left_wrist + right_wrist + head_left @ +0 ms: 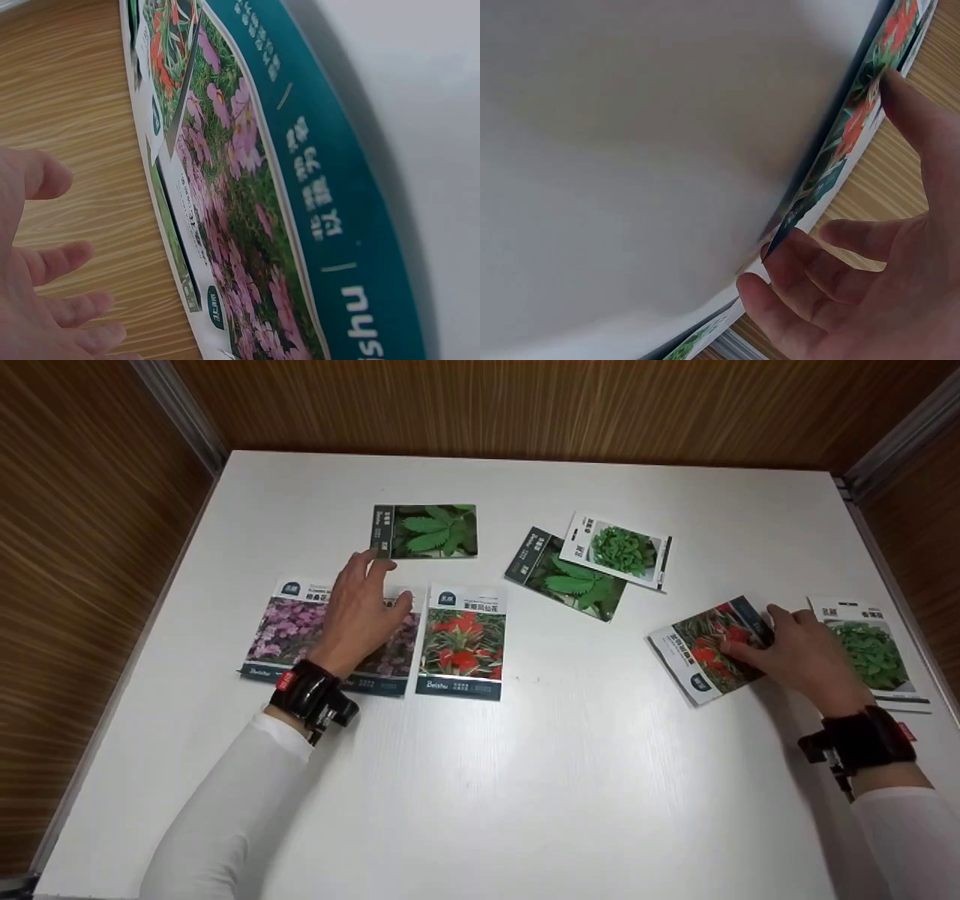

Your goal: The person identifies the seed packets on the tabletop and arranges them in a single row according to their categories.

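My right hand [814,660] pinches a seed packet with red flowers [709,649] at the table's right side, the thumb on its face and fingers at its edge. That packet lies slanted, and its edge [847,135] shows in the right wrist view. Over two purple-flower seed packets [289,622] my left hand [356,611] is spread with loosely bent fingers, holding nothing; it partly hides them. In the left wrist view, its fingers [71,262] stand apart from the purple-flower packet [232,217]. Right of these lies another red-flower packet [461,649].
A green-leaf packet [435,532] lies beyond my left hand. At the back centre, a white leafy-herb packet [622,551] overlaps another green-leaf packet [574,581]. Beside my right hand lies another leafy-herb packet [870,652]. Wood-grain panels [525,412] border the white table [525,795].
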`<state>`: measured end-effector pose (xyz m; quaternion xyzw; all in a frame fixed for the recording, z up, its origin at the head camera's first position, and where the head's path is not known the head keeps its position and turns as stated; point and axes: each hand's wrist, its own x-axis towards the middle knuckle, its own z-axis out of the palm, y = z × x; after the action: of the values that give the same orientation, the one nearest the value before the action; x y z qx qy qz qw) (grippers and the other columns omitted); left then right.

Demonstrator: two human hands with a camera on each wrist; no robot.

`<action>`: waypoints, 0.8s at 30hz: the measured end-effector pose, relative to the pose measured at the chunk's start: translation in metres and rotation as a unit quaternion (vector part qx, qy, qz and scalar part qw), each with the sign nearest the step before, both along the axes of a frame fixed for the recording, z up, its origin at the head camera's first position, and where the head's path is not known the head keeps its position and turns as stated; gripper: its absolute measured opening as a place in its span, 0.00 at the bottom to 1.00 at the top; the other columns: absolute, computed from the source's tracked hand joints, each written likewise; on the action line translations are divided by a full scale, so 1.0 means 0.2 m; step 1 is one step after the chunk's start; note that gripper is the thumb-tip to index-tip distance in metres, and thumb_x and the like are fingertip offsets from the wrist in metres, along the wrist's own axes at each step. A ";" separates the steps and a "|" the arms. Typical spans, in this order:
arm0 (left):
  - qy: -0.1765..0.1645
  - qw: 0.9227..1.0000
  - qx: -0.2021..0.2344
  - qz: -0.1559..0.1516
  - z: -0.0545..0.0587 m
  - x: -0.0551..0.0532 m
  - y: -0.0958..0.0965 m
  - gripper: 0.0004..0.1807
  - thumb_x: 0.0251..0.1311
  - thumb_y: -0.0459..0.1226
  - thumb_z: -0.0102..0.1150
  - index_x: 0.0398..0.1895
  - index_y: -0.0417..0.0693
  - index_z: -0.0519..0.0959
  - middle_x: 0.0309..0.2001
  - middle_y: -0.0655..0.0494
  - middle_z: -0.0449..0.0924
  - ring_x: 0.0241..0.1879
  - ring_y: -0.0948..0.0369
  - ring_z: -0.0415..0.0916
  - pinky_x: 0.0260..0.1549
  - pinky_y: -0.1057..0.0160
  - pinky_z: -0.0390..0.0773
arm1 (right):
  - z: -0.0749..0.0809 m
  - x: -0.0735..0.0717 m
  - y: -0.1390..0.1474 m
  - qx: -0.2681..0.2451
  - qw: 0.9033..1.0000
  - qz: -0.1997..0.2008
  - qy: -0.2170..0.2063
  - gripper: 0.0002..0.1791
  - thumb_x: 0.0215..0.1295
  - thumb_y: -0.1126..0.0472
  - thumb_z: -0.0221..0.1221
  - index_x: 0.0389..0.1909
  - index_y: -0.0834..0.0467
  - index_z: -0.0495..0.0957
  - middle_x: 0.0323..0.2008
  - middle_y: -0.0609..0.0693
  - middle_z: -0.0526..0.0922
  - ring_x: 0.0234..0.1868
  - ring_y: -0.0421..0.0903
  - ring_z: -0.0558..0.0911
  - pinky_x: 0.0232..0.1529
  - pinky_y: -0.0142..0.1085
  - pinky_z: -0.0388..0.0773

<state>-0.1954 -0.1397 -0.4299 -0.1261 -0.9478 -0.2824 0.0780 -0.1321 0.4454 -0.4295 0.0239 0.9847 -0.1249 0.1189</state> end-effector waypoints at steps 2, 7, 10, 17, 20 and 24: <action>0.001 1.000 0.002 -0.001 0.00 0.00 -0.01 0.28 0.68 0.43 0.62 0.64 0.32 0.75 0.75 0.32 0.60 0.76 0.36 0.54 0.76 0.44 0.53 | 0.00 -0.01 0.00 0.004 1.000 0.000 -0.005 0.67 0.63 0.23 0.57 0.74 0.80 0.51 0.63 0.92 0.54 0.56 0.88 0.64 0.50 0.77 0.68; -0.002 1.000 0.001 -0.002 -0.01 0.00 -0.01 0.28 0.68 0.42 0.62 0.65 0.32 0.74 0.76 0.32 0.57 0.77 0.35 0.52 0.76 0.42 0.53 | 0.00 -0.02 0.01 -0.003 1.000 -0.008 -0.018 0.68 0.61 0.23 0.59 0.72 0.82 0.52 0.61 0.91 0.57 0.53 0.85 0.67 0.47 0.74 0.71; -0.003 1.000 0.000 -0.004 0.00 0.01 -0.01 0.28 0.69 0.43 0.62 0.65 0.33 0.74 0.77 0.32 0.56 0.77 0.35 0.51 0.76 0.41 0.54 | 0.00 -0.02 0.01 -0.014 1.000 -0.014 -0.007 0.66 0.61 0.25 0.61 0.68 0.84 0.56 0.55 0.88 0.63 0.47 0.77 0.71 0.40 0.66 0.74; -0.012 1.000 0.002 -0.003 0.00 0.01 -0.01 0.29 0.69 0.42 0.62 0.66 0.34 0.73 0.77 0.33 0.55 0.78 0.36 0.50 0.75 0.40 0.55 | 0.00 -0.01 -0.01 -0.041 0.998 -0.017 0.042 0.39 0.61 0.31 0.67 0.26 0.65 0.69 0.19 0.55 0.70 0.20 0.51 0.71 0.16 0.41 0.63; -0.009 1.000 0.005 -0.004 0.00 0.01 -0.01 0.29 0.68 0.42 0.62 0.66 0.34 0.73 0.77 0.33 0.56 0.78 0.37 0.50 0.75 0.40 0.56 | 0.01 -0.01 -0.01 -0.054 0.997 -0.032 0.046 0.36 0.62 0.33 0.68 0.24 0.62 0.67 0.17 0.52 0.68 0.18 0.49 0.70 0.14 0.39 0.63; -0.004 1.000 0.008 -0.007 -0.01 0.01 -0.01 0.28 0.68 0.42 0.62 0.66 0.34 0.74 0.77 0.33 0.57 0.78 0.37 0.50 0.74 0.40 0.57 | 0.02 0.00 0.00 -0.076 0.995 -0.056 0.041 0.44 0.65 0.36 0.67 0.45 0.78 0.66 0.26 0.61 0.72 0.24 0.54 0.73 0.17 0.41 0.68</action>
<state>-0.1932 -0.1421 -0.4309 -0.1306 -0.9450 -0.2907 0.0731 -0.1317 0.4452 -0.4255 0.0653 0.9734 -0.2072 0.0731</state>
